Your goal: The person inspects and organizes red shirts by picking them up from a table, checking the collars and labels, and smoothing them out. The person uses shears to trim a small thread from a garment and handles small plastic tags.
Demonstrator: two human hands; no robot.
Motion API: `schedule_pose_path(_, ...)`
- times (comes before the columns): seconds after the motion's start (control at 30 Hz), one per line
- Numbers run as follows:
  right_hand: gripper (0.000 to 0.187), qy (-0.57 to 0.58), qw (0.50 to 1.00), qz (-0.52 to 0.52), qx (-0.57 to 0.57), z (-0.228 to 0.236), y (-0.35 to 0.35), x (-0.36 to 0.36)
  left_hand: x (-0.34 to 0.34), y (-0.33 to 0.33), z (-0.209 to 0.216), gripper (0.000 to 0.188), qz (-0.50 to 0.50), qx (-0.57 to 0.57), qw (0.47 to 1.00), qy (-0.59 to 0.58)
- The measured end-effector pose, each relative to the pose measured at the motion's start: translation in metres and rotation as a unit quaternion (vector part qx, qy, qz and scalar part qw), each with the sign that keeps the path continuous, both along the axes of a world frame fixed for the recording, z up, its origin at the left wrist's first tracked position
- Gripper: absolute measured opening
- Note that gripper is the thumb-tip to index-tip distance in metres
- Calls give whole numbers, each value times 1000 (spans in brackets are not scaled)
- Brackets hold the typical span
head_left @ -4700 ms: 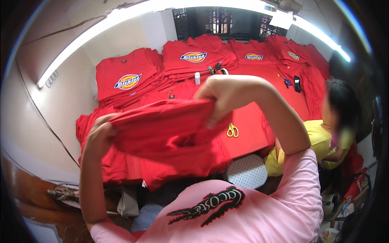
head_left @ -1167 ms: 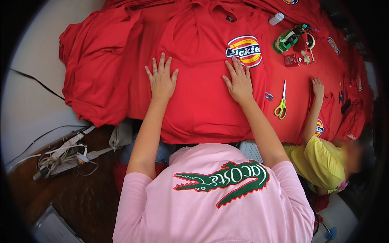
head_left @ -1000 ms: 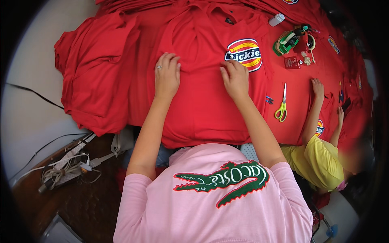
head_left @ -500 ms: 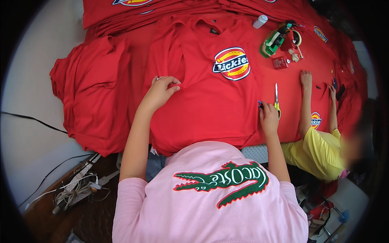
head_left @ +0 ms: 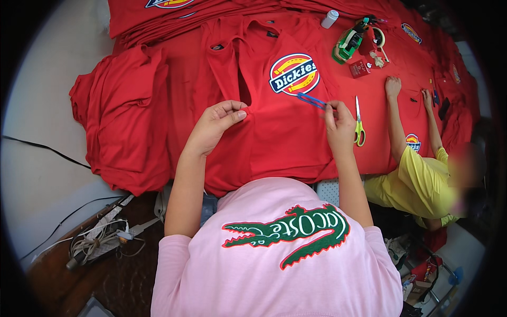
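A red shirt (head_left: 285,137) with a round, multicoloured chest patch lies in front of me. My left hand (head_left: 221,119) pinches the edge of a long opening in its cloth, and the cloth is drawn up there into a fold. Above the shirt's right half, my right hand (head_left: 340,120) holds slim blue thread snips (head_left: 310,100) between thumb and fingers. Their two blades point left, just below the patch and apart from the pinched edge. Yellow-handled scissors (head_left: 359,124) lie on the red cloth to the right of that hand.
A pile of red shirts (head_left: 124,121) sits at the left, more stacked (head_left: 195,24) at the back. A white bottle (head_left: 329,19), a green tape dispenser (head_left: 348,43) and a red card (head_left: 359,68) lie far right. A co-worker in yellow (head_left: 409,182) has both hands on red cloth at right.
My right hand has come up and left from the shirt's right edge, with the snips now over the shirt. My left hand has shifted right, and the opening beside it gapes wider.
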State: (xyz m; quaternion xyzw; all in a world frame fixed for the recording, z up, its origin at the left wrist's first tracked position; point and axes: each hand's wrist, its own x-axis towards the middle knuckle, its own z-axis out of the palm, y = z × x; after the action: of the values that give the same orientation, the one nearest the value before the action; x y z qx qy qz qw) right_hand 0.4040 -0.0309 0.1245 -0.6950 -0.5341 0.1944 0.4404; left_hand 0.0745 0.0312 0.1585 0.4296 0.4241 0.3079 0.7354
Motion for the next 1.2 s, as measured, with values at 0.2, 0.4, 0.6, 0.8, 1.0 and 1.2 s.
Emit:
schedule_pose_path(0.2, 15, 440, 892, 106, 0, 46, 35, -50, 6, -6, 1, 26, -3, 12, 1000, 20)
schedule_pose_path(0.4, 24, 298, 865, 302, -266, 57, 34, -79, 6, -4, 1, 27, -20, 32, 999, 31)
schedule_pose_path(0.6, 28, -72, 933, 346, -70, 74, 27, -86, 4, -5, -1, 25, -11, 38, 999, 27)
schedule_pose_path(0.8, 29, -257, 911, 323, -15, 76, 30, -89, 3, -2, -5, 27, -27, 46, 998, 34)
schedule_pose_path(1.0, 26, -272, 900, 336, 53, 74, 32, -90, 5, 0, 1, 24, -30, 42, 998, 34)
schedule_pose_path(1.2, 23, -276, 884, 360, 110, 76, 39, -94, 7, 1, 5, 22, -45, 42, 997, 37)
